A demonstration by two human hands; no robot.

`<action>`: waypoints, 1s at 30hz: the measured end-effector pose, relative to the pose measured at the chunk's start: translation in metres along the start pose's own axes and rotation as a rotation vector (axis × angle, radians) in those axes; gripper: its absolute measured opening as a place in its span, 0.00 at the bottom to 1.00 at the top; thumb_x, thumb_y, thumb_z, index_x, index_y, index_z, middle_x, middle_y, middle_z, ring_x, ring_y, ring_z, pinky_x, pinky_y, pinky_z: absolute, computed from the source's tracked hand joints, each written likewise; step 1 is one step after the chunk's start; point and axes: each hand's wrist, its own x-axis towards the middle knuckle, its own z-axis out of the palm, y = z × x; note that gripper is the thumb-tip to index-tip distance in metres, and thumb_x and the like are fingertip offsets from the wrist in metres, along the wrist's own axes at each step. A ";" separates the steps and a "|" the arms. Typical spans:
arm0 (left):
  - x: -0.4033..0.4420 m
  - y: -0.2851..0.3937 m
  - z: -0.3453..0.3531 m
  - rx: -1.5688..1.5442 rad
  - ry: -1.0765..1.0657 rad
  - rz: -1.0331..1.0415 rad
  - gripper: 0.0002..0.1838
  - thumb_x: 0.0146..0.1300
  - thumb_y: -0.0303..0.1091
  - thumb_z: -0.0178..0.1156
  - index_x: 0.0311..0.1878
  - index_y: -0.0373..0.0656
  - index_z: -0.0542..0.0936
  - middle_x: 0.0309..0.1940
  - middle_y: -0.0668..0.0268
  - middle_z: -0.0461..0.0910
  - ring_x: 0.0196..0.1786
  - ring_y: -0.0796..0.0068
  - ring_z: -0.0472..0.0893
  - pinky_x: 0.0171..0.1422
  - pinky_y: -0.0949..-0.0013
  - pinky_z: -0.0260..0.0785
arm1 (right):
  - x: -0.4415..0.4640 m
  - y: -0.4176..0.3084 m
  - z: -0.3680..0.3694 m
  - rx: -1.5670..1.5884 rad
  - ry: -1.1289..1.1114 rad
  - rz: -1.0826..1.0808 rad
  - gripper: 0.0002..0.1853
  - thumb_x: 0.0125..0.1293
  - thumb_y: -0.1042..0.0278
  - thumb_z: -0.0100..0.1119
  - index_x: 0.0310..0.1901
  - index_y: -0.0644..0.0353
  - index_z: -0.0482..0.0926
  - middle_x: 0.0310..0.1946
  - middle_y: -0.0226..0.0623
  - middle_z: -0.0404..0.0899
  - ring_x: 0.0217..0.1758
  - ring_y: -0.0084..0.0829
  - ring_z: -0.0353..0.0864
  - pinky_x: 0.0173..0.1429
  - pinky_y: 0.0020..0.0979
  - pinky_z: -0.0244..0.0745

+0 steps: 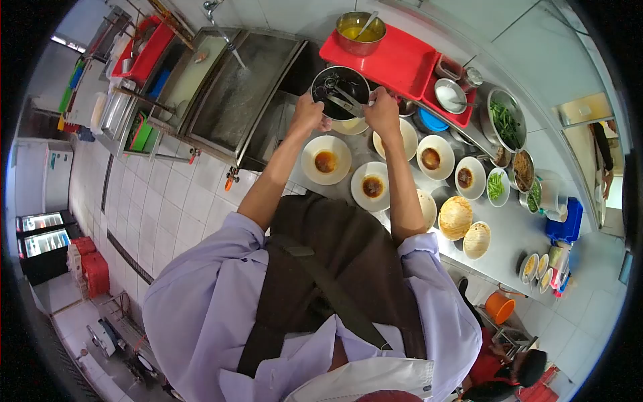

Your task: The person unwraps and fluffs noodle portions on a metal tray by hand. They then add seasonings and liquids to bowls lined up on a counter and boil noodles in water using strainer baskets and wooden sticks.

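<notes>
A metal pot (339, 72) with dark contents is held up over the bowls at the back of the counter. My left hand (309, 114) is closed on its near left side. My right hand (382, 112) is closed at its right side, beside the metal utensil handles (347, 104) that lean inside the pot. Whether those fingers also grip a handle is hidden. Below my hands stand several white bowls with brown sauce, among them a left one (326, 161), a middle one (370, 186) and one to the right (431, 158).
A red tray (395, 57) behind carries a steel bowl of yellow liquid (361, 35). Bowls of greens (504, 120) and toppings (522, 170) stand right. Left is a sink (231, 94) under a running tap (231, 47). Another person (499, 365) is at lower right.
</notes>
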 end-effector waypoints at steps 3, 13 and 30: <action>-0.005 -0.009 -0.009 0.034 0.016 -0.030 0.14 0.60 0.20 0.42 0.49 0.35 0.69 0.19 0.55 0.76 0.16 0.68 0.78 0.15 0.67 0.73 | 0.000 -0.002 0.011 -0.014 -0.171 0.079 0.12 0.48 0.75 0.61 0.36 0.66 0.74 0.29 0.56 0.79 0.37 0.57 0.80 0.42 0.49 0.74; -0.011 -0.028 -0.014 -0.008 0.071 -0.061 0.11 0.64 0.21 0.44 0.50 0.33 0.64 0.19 0.50 0.76 0.17 0.62 0.80 0.15 0.66 0.74 | 0.006 -0.007 0.019 -0.101 0.171 -0.363 0.13 0.51 0.78 0.59 0.41 0.63 0.74 0.31 0.54 0.79 0.33 0.55 0.79 0.38 0.45 0.74; 0.023 -0.061 0.006 -0.076 0.040 -0.087 0.14 0.63 0.20 0.43 0.52 0.36 0.66 0.20 0.52 0.77 0.17 0.66 0.80 0.15 0.67 0.75 | -0.021 0.012 0.026 0.043 0.086 -0.014 0.16 0.54 0.75 0.63 0.43 0.63 0.67 0.23 0.54 0.77 0.28 0.54 0.79 0.29 0.47 0.72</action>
